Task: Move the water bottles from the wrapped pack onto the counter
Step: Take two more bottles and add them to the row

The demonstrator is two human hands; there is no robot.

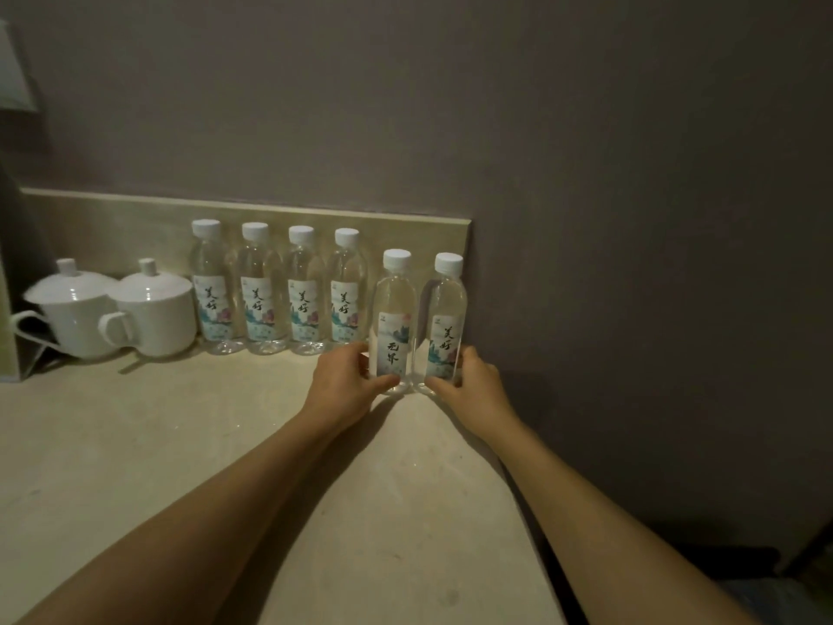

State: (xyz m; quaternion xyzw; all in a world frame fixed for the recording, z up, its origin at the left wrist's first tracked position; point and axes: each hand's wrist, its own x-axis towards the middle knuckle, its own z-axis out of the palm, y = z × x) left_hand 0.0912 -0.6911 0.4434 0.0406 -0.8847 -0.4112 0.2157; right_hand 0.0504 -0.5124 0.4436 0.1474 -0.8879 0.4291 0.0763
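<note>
Bottles stand upright on the pale counter (pixel 135 444) in front of me, six in all, each clear with a white cap. Four form a row (pixel 277 290) against the low backsplash (pixel 112 227), shoulder to shoulder, labels facing me. The other two stand a little nearer to me at the right end of that row, touching each other at their bases, close to the counter's right edge.

My left hand (pixel 342 381) wraps the lower part of the left bottle (pixel 393 318), thumb across the front under the label, fingers curled round its far side. My right hand (pixel 473 381) grips the lower part of the right bottle (pixel 446 318) in the same way, thumb in front near the base. Both hands are partly closed around their bottles, and both bottle bases appear to rest on the counter.

Left of the row, two white lidded cups (pixel 112 309) sit side by side, handles toward me.
</note>
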